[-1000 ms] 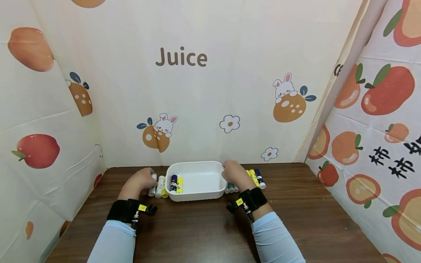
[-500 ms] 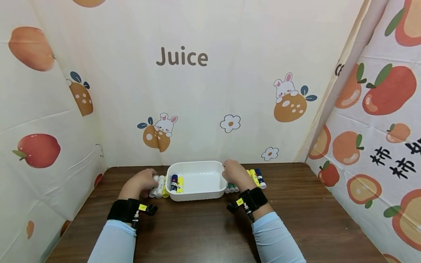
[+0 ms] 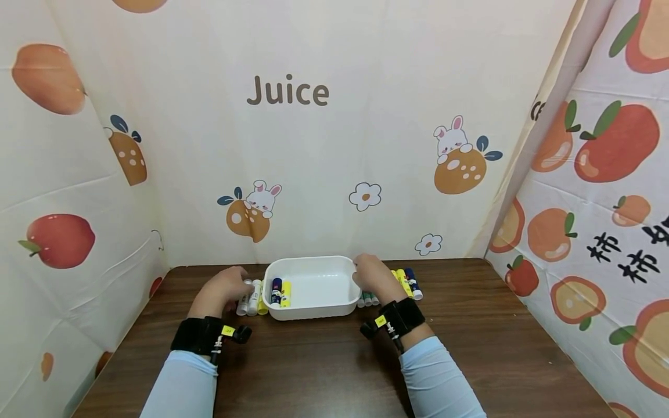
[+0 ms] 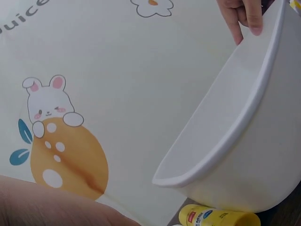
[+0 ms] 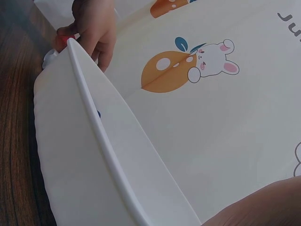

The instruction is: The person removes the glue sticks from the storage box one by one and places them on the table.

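A white plastic tray [image 3: 319,312] stands at the back of the table with a navy glue stick [image 3: 276,294] and a yellow glue stick [image 3: 286,294] inside at its left end. To its left lie white glue sticks [image 3: 254,297] and another yellow one [image 4: 218,216]. My left hand [image 3: 225,285] is over the leftmost white one. In the right wrist view its thumb and fingers pinch around a red end [image 5: 65,43]. My right hand [image 3: 373,278] holds the tray's right rim, with one finger [image 4: 254,19] over the inner wall in the left wrist view.
Right of the tray lie green-and-white sticks [image 3: 368,299], yellow sticks [image 3: 402,280] and a navy stick [image 3: 413,284], partly behind my right wrist. A printed fruit curtain [image 3: 334,174] rises right behind the brown wooden table [image 3: 313,371].
My left hand's fingers have shifted slightly over the leftmost white glue stick, covering more of its upper end. The right hand and the tray stay in place.
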Demonstrator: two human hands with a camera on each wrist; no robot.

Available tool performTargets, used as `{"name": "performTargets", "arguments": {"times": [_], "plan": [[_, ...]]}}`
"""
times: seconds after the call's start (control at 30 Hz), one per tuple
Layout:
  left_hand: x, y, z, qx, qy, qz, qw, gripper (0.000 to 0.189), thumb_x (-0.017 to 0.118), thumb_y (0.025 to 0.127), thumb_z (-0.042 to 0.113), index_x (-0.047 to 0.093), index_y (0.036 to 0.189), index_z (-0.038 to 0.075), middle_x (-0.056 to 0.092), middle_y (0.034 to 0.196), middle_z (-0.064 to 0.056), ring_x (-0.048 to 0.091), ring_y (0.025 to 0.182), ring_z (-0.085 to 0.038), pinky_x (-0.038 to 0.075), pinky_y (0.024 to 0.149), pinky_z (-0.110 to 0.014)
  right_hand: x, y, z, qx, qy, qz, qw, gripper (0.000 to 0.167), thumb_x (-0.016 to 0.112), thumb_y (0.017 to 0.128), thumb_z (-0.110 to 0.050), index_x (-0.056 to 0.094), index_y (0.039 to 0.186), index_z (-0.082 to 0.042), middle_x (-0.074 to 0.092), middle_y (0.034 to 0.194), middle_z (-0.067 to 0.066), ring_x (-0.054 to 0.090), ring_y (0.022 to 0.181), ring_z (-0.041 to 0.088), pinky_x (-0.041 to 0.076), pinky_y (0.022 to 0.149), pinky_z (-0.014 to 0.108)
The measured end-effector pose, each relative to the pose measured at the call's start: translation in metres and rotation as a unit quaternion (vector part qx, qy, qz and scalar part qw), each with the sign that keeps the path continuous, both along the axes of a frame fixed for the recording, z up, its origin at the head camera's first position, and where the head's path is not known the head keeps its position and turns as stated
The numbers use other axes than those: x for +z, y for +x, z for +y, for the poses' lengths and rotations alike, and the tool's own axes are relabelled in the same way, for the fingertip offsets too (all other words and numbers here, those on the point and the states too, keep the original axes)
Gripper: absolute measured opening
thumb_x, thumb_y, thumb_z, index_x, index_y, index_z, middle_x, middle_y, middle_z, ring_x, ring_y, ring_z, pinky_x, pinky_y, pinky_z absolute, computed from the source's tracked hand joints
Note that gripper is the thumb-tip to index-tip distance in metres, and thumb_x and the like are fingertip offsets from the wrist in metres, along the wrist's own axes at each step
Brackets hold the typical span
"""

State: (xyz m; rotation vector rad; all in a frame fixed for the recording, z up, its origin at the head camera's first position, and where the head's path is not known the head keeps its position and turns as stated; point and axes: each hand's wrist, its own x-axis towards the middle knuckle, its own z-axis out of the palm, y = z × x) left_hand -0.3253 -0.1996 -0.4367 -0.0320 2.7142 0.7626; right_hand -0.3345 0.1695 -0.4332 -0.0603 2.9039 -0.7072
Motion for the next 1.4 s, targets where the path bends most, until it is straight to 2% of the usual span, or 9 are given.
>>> {"name": "performTargets", "arguments": {"times": [0.23, 0.27, 0.37, 0.53, 0.73, 0.87, 1.1, 1.23, 1.4], "plan": [[0.006, -0.008, 0.003, 0.009, -0.038, 0.038, 0.9985, 0.064, 0.066, 0.112, 0.032, 0.055, 0.158, -0.011, 0.062, 0.154, -0.038, 0.070, 0.128, -0.049, 0.061, 0.104, -0.064, 0.001, 0.000, 0.001, 0.000, -0.002, 0.002, 1.0000, 0.030, 0.067, 0.107, -0.003, 0.077, 0.134, 0.004, 0.082, 0.121, 0.019, 0.072, 0.092, 0.027, 0.066, 0.092, 0.045], [-0.002, -0.016, 0.000, 0.002, -0.036, 0.065, 0.9972, 0.065, 0.069, 0.111, 0.038, 0.059, 0.156, -0.007, 0.065, 0.152, -0.036, 0.069, 0.129, -0.049, 0.060, 0.104, -0.065, 0.000, 0.001, 0.001, 0.000, -0.002, 0.002, 1.0000, 0.030, 0.067, 0.107, -0.003, 0.077, 0.134, 0.004, 0.082, 0.120, 0.019, 0.072, 0.092, 0.027, 0.066, 0.091, 0.044], [0.000, -0.018, 0.007, -0.010, -0.022, 0.095, 0.9952, 0.065, 0.070, 0.110, 0.045, 0.063, 0.155, -0.001, 0.066, 0.154, -0.032, 0.066, 0.136, -0.051, 0.058, 0.107, -0.069, -0.001, 0.000, 0.001, 0.000, -0.006, 0.003, 1.0000, 0.029, 0.067, 0.106, -0.002, 0.078, 0.133, 0.004, 0.082, 0.118, 0.019, 0.072, 0.090, 0.027, 0.066, 0.088, 0.043], [0.030, 0.006, 0.041, -0.032, -0.001, 0.105, 0.9939, 0.057, 0.070, 0.112, 0.037, 0.062, 0.155, 0.000, 0.066, 0.155, -0.031, 0.066, 0.137, -0.049, 0.056, 0.112, -0.071, -0.002, -0.001, 0.001, 0.001, 0.001, 0.001, 1.0000, 0.030, 0.068, 0.106, -0.003, 0.077, 0.134, 0.004, 0.082, 0.119, 0.019, 0.072, 0.091, 0.027, 0.066, 0.088, 0.044], [0.037, 0.012, 0.079, -0.050, -0.026, 0.112, 0.9921, 0.052, 0.068, 0.113, 0.032, 0.065, 0.153, -0.001, 0.070, 0.152, -0.027, 0.070, 0.131, -0.042, 0.058, 0.113, -0.066, 0.000, -0.001, 0.002, 0.000, 0.007, -0.004, 1.0000, 0.032, 0.068, 0.108, -0.005, 0.075, 0.138, 0.003, 0.081, 0.123, 0.019, 0.072, 0.094, 0.028, 0.066, 0.094, 0.047], [0.034, 0.010, 0.098, -0.063, -0.059, 0.119, 0.9892, 0.047, 0.068, 0.112, 0.027, 0.067, 0.149, -0.003, 0.074, 0.146, -0.025, 0.073, 0.121, -0.037, 0.061, 0.107, -0.060, -0.001, -0.001, 0.001, -0.001, 0.003, -0.003, 1.0000, 0.032, 0.068, 0.107, -0.004, 0.076, 0.137, 0.003, 0.081, 0.122, 0.019, 0.072, 0.093, 0.028, 0.066, 0.094, 0.047], [0.018, 0.001, 0.117, -0.076, -0.118, 0.106, 0.9844, 0.019, 0.067, 0.101, 0.006, 0.078, 0.115, 0.000, 0.080, 0.109, -0.015, 0.067, 0.083, -0.027, 0.057, 0.069, -0.041, -0.003, -0.003, 0.001, 0.000, 0.005, -0.002, 1.0000, 0.033, 0.067, 0.107, -0.004, 0.076, 0.137, 0.003, 0.081, 0.123, 0.019, 0.072, 0.094, 0.028, 0.066, 0.095, 0.048], [0.009, -0.003, 0.120, -0.082, -0.135, 0.088, 0.9835, 0.015, 0.067, 0.101, 0.004, 0.078, 0.110, 0.002, 0.079, 0.108, -0.012, 0.065, 0.082, -0.025, 0.054, 0.065, -0.037, -0.003, -0.003, 0.002, 0.002, 0.006, 0.001, 1.0000, 0.031, 0.067, 0.106, -0.003, 0.077, 0.135, 0.003, 0.081, 0.122, 0.019, 0.072, 0.093, 0.028, 0.066, 0.096, 0.048], [0.003, -0.006, 0.121, -0.084, -0.124, 0.060, 0.9869, 0.022, 0.070, 0.099, 0.003, 0.076, 0.120, -0.002, 0.078, 0.112, -0.015, 0.066, 0.085, -0.027, 0.054, 0.066, -0.036, -0.003, -0.002, 0.003, 0.002, 0.002, 0.000, 1.0000, 0.031, 0.067, 0.107, -0.003, 0.076, 0.136, 0.003, 0.081, 0.122, 0.019, 0.072, 0.093, 0.028, 0.066, 0.096, 0.048]]}}
